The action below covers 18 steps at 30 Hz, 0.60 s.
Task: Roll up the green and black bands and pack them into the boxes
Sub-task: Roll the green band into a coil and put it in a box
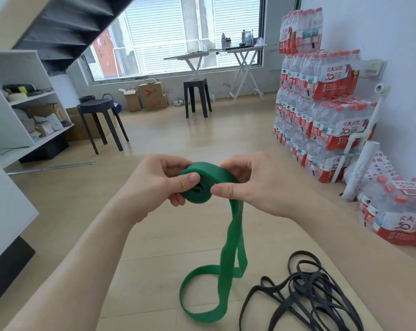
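Both grips, left hand (159,180) and right hand (254,182), pinch the green band (202,185) roll between them.

— The black bands (304,295) are cut off at the bottom edge.
— And the green band's (198,187) roll centre is partly covered by the left thumb (187,180); far-table items can't be made out.

Band roll (198,185) between both hands (tail hanging), black bands (304,295) lower right.
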Each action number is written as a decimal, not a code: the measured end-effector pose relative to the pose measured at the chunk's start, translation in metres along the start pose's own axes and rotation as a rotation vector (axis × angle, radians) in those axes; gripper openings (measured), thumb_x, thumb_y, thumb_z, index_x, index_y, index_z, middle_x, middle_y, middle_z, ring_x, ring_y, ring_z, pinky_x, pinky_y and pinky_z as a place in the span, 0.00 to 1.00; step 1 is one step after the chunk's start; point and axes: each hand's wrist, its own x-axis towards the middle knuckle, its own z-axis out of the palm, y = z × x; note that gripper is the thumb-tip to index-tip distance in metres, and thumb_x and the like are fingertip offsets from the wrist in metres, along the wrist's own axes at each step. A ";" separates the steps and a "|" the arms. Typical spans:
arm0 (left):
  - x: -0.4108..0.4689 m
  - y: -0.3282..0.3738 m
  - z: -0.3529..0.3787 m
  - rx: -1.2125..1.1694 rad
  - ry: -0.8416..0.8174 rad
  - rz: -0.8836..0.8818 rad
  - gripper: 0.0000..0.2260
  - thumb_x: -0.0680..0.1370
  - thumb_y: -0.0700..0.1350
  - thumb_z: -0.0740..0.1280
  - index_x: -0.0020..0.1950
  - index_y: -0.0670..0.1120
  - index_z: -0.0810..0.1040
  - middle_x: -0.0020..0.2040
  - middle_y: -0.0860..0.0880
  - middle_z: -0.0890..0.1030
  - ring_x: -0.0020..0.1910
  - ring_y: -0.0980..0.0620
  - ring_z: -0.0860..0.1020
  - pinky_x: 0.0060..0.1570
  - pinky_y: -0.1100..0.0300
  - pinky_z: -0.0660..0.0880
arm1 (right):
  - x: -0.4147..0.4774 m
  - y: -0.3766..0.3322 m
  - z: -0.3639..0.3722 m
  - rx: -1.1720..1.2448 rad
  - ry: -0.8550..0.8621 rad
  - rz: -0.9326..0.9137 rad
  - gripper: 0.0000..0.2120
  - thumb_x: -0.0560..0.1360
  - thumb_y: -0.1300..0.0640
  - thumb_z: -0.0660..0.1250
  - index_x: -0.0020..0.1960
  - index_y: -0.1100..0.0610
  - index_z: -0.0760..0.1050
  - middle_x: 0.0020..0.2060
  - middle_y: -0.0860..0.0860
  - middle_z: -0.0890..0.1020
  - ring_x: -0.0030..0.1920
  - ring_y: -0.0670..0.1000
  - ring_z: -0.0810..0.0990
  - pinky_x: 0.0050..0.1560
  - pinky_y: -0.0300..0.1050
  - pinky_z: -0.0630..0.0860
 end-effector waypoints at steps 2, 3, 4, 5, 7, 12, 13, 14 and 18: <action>0.001 -0.002 0.000 -0.053 0.013 0.000 0.13 0.66 0.47 0.70 0.48 0.44 0.82 0.34 0.44 0.83 0.24 0.51 0.74 0.25 0.64 0.73 | 0.001 0.003 0.009 0.032 0.033 0.022 0.12 0.69 0.47 0.74 0.51 0.48 0.82 0.42 0.42 0.85 0.42 0.40 0.81 0.42 0.30 0.75; 0.002 -0.003 0.001 -0.080 0.025 -0.001 0.12 0.66 0.47 0.70 0.47 0.44 0.82 0.33 0.44 0.82 0.24 0.52 0.74 0.24 0.64 0.73 | 0.002 0.005 0.014 0.070 0.052 0.029 0.12 0.69 0.46 0.75 0.50 0.48 0.82 0.42 0.42 0.84 0.42 0.40 0.81 0.44 0.33 0.75; 0.002 -0.003 0.002 -0.107 0.039 -0.005 0.12 0.66 0.47 0.70 0.46 0.44 0.83 0.33 0.44 0.82 0.23 0.52 0.74 0.24 0.65 0.72 | 0.004 0.007 0.019 0.121 0.068 0.036 0.11 0.69 0.47 0.75 0.50 0.48 0.82 0.42 0.42 0.84 0.41 0.41 0.82 0.46 0.37 0.76; 0.003 -0.004 0.003 -0.135 0.052 -0.013 0.12 0.66 0.47 0.70 0.46 0.44 0.83 0.32 0.44 0.81 0.23 0.52 0.73 0.24 0.65 0.72 | 0.005 0.008 0.023 0.174 0.081 0.042 0.11 0.69 0.47 0.75 0.49 0.49 0.82 0.42 0.42 0.85 0.40 0.41 0.82 0.46 0.40 0.77; 0.005 -0.006 0.006 -0.210 0.080 -0.039 0.12 0.67 0.45 0.72 0.47 0.41 0.83 0.32 0.44 0.80 0.23 0.51 0.71 0.23 0.65 0.70 | 0.005 0.008 0.027 0.242 0.105 0.048 0.12 0.69 0.46 0.75 0.49 0.50 0.82 0.43 0.42 0.84 0.40 0.39 0.81 0.47 0.41 0.77; 0.010 -0.012 0.020 -0.383 0.143 -0.112 0.12 0.64 0.44 0.72 0.44 0.40 0.84 0.33 0.42 0.77 0.27 0.49 0.68 0.23 0.64 0.65 | 0.006 0.006 0.031 0.233 0.155 0.038 0.12 0.67 0.47 0.77 0.48 0.50 0.83 0.40 0.45 0.84 0.40 0.45 0.83 0.49 0.49 0.81; 0.010 -0.012 0.022 -0.408 0.135 -0.127 0.12 0.64 0.45 0.71 0.44 0.41 0.85 0.34 0.42 0.77 0.28 0.49 0.68 0.24 0.64 0.65 | 0.007 0.005 0.028 0.234 0.156 0.043 0.11 0.67 0.48 0.77 0.46 0.51 0.83 0.39 0.46 0.84 0.40 0.46 0.83 0.48 0.50 0.81; 0.010 -0.011 0.023 -0.430 0.110 -0.141 0.12 0.65 0.45 0.71 0.45 0.41 0.84 0.35 0.43 0.77 0.29 0.49 0.69 0.25 0.64 0.66 | 0.008 0.004 0.025 0.228 0.156 0.046 0.11 0.66 0.49 0.78 0.45 0.52 0.83 0.38 0.47 0.84 0.39 0.46 0.83 0.46 0.49 0.81; 0.006 -0.002 0.014 -0.058 0.004 -0.105 0.11 0.71 0.44 0.71 0.53 0.48 0.82 0.44 0.48 0.84 0.36 0.53 0.76 0.33 0.62 0.72 | 0.002 -0.005 0.000 -0.021 0.083 0.029 0.10 0.66 0.50 0.78 0.45 0.51 0.83 0.36 0.47 0.84 0.36 0.43 0.80 0.34 0.28 0.72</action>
